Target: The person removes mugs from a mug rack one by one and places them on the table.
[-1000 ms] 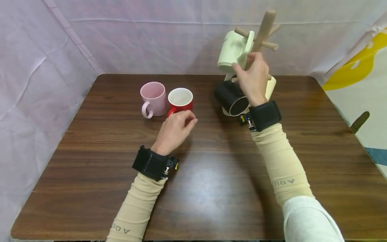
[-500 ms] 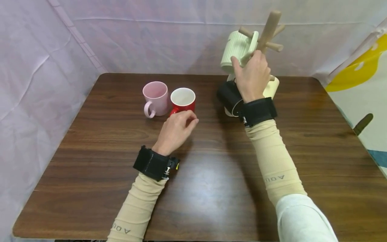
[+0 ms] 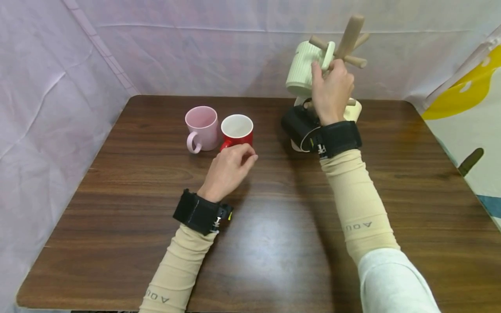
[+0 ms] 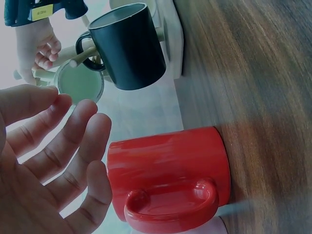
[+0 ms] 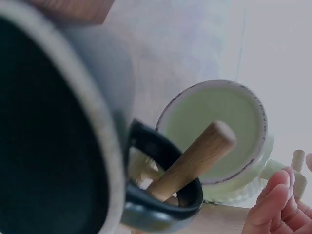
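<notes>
1. Your right hand [image 3: 333,93] sits higher and slightly farther right than half a second ago, its thumb now beside the handle of the pale green ribbed mug [image 3: 301,71].
2. That mug hangs tilted from an upper left peg of the light wooden rack [image 3: 350,37], at the scene's far right, much as before.
3. Your right fingers are bent at its handle; whether they pinch it cannot be told, as the right wrist view cuts them off.
4. Your left hand [image 3: 228,169], unchanged, hovers near the glossy red mug [image 4: 168,156], fingers relaxed, slightly apart; contact is unclear.
5. More of the black cylindrical mug [image 3: 297,124] shows now, though your wrist strap [image 3: 339,138] covers part; the cream mug [image 3: 353,111] is mostly hidden.
</notes>
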Available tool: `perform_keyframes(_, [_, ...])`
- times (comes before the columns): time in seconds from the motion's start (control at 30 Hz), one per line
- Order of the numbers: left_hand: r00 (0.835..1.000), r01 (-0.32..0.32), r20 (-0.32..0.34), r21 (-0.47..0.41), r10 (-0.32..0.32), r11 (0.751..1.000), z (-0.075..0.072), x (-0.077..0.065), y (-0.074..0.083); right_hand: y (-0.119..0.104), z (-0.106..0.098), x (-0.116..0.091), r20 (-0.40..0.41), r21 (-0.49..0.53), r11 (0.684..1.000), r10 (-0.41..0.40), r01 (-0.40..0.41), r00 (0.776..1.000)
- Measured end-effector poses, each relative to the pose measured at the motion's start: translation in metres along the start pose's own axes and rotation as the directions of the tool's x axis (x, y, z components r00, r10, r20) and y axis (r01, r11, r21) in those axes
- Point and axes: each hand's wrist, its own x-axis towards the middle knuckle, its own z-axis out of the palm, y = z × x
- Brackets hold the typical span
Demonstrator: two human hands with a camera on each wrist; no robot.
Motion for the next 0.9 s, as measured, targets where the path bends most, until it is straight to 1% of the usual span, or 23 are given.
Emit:
perform_keyframes(0.17, [1.0,-0.005,-0.005,0.004,0.005,1.0,0.0,0.0,0.0,0.0,0.001,0.004,0.013,0.085,0.996,0.005,-0.006,1.0])
perform_keyframes(0.33, [1.0,0.001,0.002,0.003,-0.001,1.0,0.001,-0.001,0.0,0.001,0.0,0.007,0.071,0.205,0.978,0.025,-0.039,0.997])
perform_keyframes(0.4, [1.0,0.003,0.004,0.004,-0.003,1.0,0.001,-0.001,0.0,0.002,-0.001,0.008,0.093,0.239,0.969,0.039,-0.06,0.995])
perform_keyframes(0.7, [1.0,0.002,0.01,0.008,-0.002,1.0,0.0,0.0,0.0,0.0,-0.002,0.01,0.135,0.289,0.95,0.08,-0.117,0.988])
perform_keyframes(0.77, [1.0,0.002,0.01,0.007,-0.002,1.0,0.0,0.0,0.001,-0.001,-0.001,0.01,0.158,0.324,0.934,0.106,-0.153,0.982])
perform_keyframes(0.9, [1.0,0.0,0.008,0.006,0.0,1.0,0.0,-0.001,0.001,-0.002,-0.001,0.012,0.225,0.414,0.875,0.17,-0.252,0.959])
